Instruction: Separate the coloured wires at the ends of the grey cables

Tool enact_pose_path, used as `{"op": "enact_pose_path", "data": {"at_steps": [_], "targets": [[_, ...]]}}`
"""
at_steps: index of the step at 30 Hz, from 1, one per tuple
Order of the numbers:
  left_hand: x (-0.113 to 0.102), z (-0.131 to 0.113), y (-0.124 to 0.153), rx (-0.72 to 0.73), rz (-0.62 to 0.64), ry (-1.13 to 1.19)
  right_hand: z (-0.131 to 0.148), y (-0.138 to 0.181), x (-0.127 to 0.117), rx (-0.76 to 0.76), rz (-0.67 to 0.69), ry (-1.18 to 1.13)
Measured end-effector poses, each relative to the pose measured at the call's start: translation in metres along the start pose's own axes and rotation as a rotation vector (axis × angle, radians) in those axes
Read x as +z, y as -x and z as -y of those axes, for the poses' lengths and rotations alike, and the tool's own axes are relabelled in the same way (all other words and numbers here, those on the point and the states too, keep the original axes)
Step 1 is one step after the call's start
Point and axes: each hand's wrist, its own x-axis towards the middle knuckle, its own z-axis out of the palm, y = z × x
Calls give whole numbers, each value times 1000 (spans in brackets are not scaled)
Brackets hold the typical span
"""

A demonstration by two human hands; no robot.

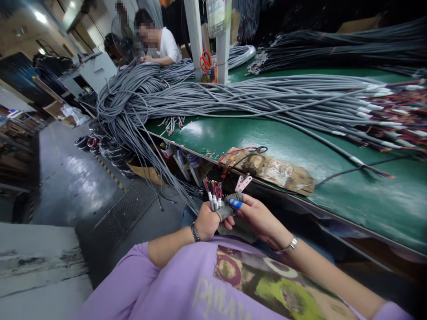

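Note:
My left hand point(206, 221) is a closed fist round a grey cable end point(225, 212) whose stripped coloured wires point(214, 189) stand up out of it. My right hand point(259, 216) is closed on the same cable end from the right, its fingertips taped grey and blue at the sheath. A small pink-white tool point(243, 182) sticks up just above my right fingers; how it is held is hidden. Both hands hover in front of my lap, just off the near edge of the green table point(350, 186).
A thick bundle of grey cables point(233, 95) lies across the green table and hangs off its left end toward the floor. A taped cardboard pad point(276, 169) sits at the near edge. Orange scissors point(206, 60) hang on a white post. Another person point(160, 42) works at the far end.

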Motion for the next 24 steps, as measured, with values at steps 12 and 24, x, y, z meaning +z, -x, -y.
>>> {"op": "enact_pose_path", "data": {"at_steps": [12,24], "targets": [[-3,0,-1,12,-6,15,-4,0,-4,-40,-145,-31],[-2,-30,-8,-109,216,136,19,-18,-33,27,-110,-273]]}}
